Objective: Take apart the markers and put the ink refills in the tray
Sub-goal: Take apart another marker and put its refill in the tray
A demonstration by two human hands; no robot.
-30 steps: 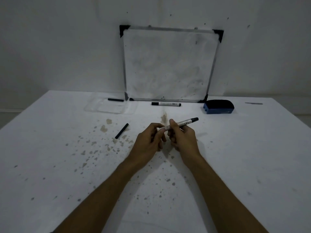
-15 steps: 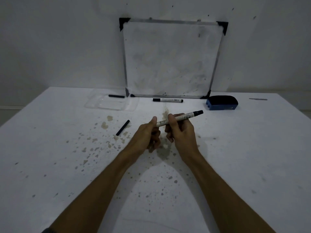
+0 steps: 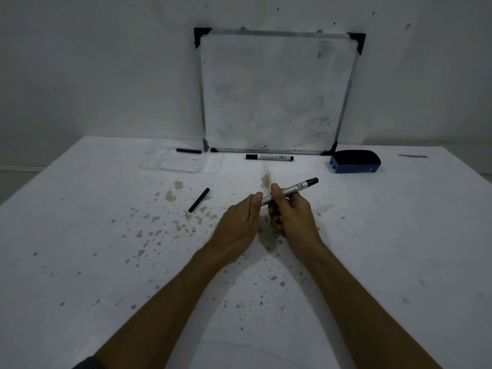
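Observation:
My right hand [image 3: 290, 217] grips a white marker [image 3: 294, 189] with a black cap end pointing up and right. My left hand [image 3: 239, 225] pinches the marker's near end with thumb and fingers. A clear plastic tray [image 3: 181, 162] lies at the back left. At its far edge rests a black stick [image 3: 188, 151]; whether it is inside the tray I cannot tell. A second black stick [image 3: 199, 199] lies loose on the table, left of my hands. Another whole marker [image 3: 269, 157] lies in front of the whiteboard.
A framed whiteboard [image 3: 277, 91] leans against the wall at the back. A blue eraser [image 3: 355, 162] sits at its right. A thin grey strip [image 3: 412, 156] lies far right. The white table [image 3: 106, 262] is speckled with brown stains.
Both hands have lifted the marker slightly and shifted it away from me. The left hand's fingers have slid to the marker's very end. The view has tilted a little.

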